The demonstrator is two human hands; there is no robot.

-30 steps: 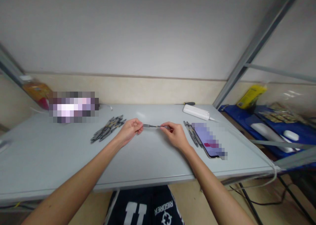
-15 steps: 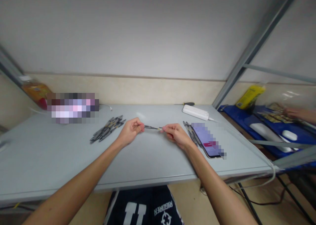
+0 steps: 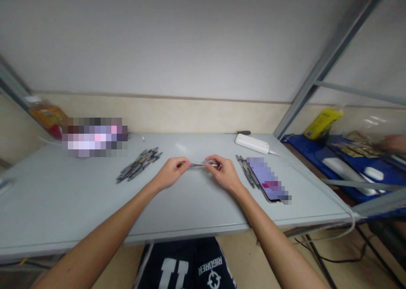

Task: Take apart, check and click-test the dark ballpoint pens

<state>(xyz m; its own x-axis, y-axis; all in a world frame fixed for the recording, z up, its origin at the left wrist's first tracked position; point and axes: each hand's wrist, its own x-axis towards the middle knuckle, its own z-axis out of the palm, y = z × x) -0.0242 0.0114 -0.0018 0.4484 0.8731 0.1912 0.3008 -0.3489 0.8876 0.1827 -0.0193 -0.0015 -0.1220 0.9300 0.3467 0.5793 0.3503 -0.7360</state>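
Observation:
A thin grey pen (image 3: 199,165) is held level above the middle of the grey table (image 3: 95,204), one end in each hand. My left hand (image 3: 171,172) pinches its left end with closed fingers. My right hand (image 3: 222,172) grips its right end, fingers curled. A heap of several similar dark pens (image 3: 138,165) lies to the left of my left hand. A few more pens (image 3: 245,168) lie in a row to the right of my right hand, beside a phone (image 3: 268,183).
A white power strip (image 3: 252,144) and a screwdriver (image 3: 242,133) lie at the back right of the table. A blurred object (image 3: 94,136) sits back left. Beyond the metal frame, another desk holds a blue mat (image 3: 349,162), a white mouse (image 3: 374,173) and another person's hand (image 3: 391,143).
My two hands have moved closer together along the pen, so less of it shows between them. The other person's hand on the right desk has shifted.

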